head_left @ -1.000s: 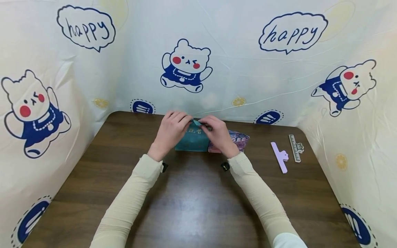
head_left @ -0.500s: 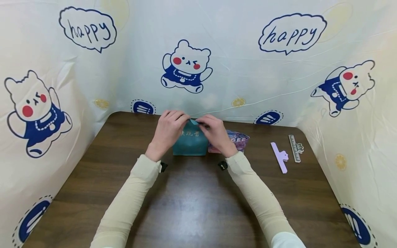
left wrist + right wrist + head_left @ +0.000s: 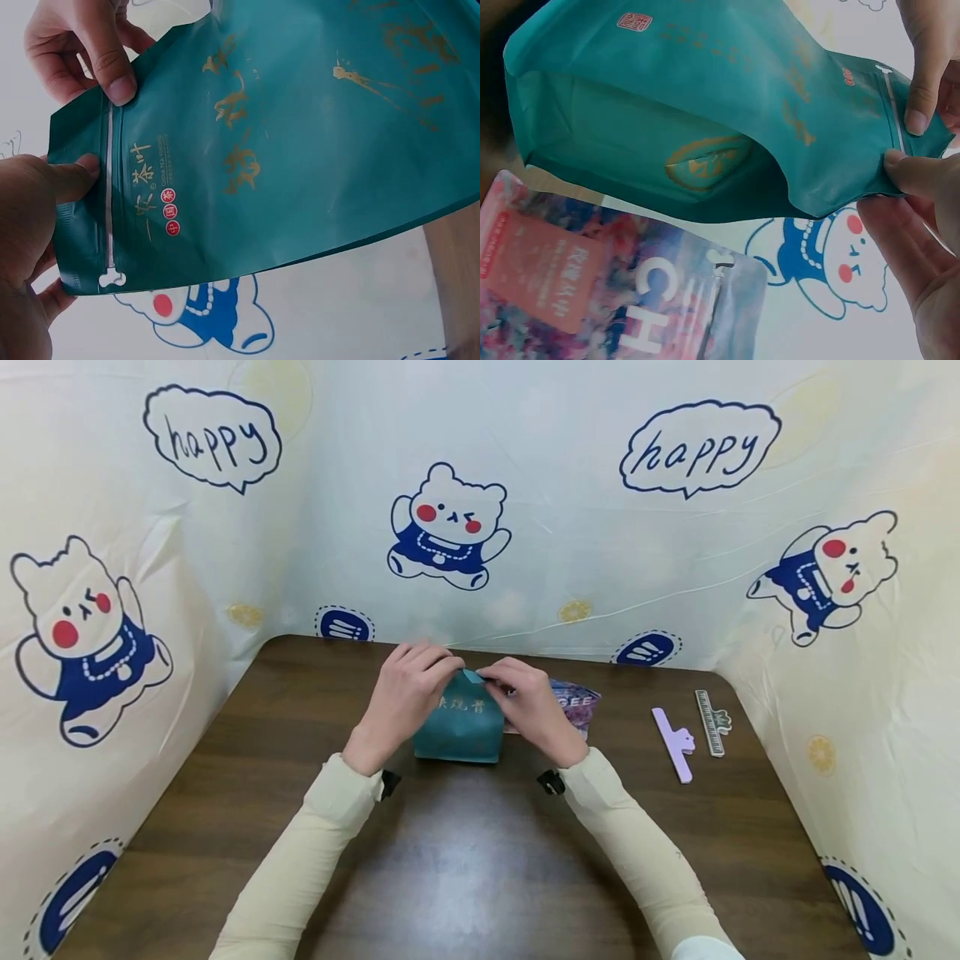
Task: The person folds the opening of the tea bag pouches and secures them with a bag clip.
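Both hands pinch the top strip of a teal tea pouch (image 3: 459, 735) with gold lettering, near the back of the table. The left hand (image 3: 405, 702) grips the left part of the top edge, its thumb flat over the white-lined zip seal in the left wrist view. Opposite it, the right hand (image 3: 534, 702) grips the right part, thumb and fingertips at the seal (image 3: 110, 195). A corner of the top is bent over between the hands. The pouch's gusseted bottom (image 3: 630, 139) with a gold oval print faces the right wrist camera.
Behind the right hand stands a pink-purple patterned pouch (image 3: 581, 706) with white letters. On the right of the brown table (image 3: 465, 860) lie a lilac bag clip (image 3: 673, 745) and a ruler-marked clip (image 3: 711, 723). A printed curtain (image 3: 555, 527) encloses the back and sides.
The teal pouch has come toward the person, and more of its front shows below the hands. Both hands have moved slightly with it, keeping their grip. The clips stay put.
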`<state>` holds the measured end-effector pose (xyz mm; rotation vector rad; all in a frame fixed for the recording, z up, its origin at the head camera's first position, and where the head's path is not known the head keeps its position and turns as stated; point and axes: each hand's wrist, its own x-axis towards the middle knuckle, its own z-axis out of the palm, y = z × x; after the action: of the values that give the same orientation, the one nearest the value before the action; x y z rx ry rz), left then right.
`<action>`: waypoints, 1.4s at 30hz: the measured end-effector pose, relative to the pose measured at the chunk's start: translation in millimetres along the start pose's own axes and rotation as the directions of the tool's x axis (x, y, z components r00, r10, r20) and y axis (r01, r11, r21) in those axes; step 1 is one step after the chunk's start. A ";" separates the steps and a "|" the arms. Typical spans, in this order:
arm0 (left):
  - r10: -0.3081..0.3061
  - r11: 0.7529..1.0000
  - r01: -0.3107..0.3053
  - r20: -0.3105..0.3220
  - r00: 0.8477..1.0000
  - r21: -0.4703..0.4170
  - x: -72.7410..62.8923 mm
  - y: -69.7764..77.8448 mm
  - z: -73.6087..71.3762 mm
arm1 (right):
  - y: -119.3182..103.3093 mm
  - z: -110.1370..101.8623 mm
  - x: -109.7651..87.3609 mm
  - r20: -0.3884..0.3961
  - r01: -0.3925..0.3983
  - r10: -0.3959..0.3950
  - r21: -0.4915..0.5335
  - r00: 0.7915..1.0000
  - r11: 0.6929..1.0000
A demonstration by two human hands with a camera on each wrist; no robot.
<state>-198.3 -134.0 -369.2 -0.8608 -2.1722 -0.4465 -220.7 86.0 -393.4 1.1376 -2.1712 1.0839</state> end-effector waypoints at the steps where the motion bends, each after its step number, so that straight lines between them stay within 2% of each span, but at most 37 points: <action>1: -0.004 1.000 0.004 0.003 1.000 -0.006 -1.9 1.7 -0.5 | -0.3 0.0 -2.1 0.010 0.003 -0.003 0.002 1.000 1.000; 7: -0.024 0.999 0.024 0.000 1.000 -0.044 -13.7 8.1 1.2 | 4.1 2.3 -13.8 0.034 0.036 -0.037 0.044 0.999 0.998; 13: -0.029 0.998 0.029 0.015 0.999 -0.052 -13.3 11.9 1.1 | 11.8 -2.2 -17.9 0.045 0.045 -0.052 0.146 0.998 0.988; 19: -0.023 0.998 0.028 0.104 0.994 -0.053 -8.4 15.2 0.6 | 21.4 -9.1 -23.3 0.135 -0.020 -0.007 0.192 0.991 0.981; 23: 0.010 0.999 -0.001 0.174 0.985 -0.052 -3.7 18.8 1.5 | 23.2 -11.1 -24.7 0.175 -0.060 0.025 0.196 0.984 0.979; 27: 0.042 0.999 -0.037 0.200 0.979 -0.028 0.6 24.3 5.7 | 23.1 -9.4 -24.7 0.173 -0.067 0.032 0.197 0.984 0.978; 31: 0.047 0.999 -0.051 0.202 0.978 0.016 3.7 28.3 9.6 | 22.9 -8.0 -25.0 0.167 -0.071 0.037 0.204 0.985 0.976; 36: 0.011 0.997 -0.028 0.218 0.976 0.074 5.4 29.8 13.8 | 23.5 -7.6 -28.3 0.151 -0.072 0.039 0.216 0.988 0.974; 42: -0.037 0.996 0.015 0.244 0.969 0.093 6.8 31.8 17.1 | 24.5 -6.6 -35.3 0.109 -0.082 0.057 0.235 0.992 0.969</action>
<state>-188.3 -99.0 -374.0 -0.8766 -2.4127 -0.2630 -221.3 116.5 -424.4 1.2522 -2.2179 1.3767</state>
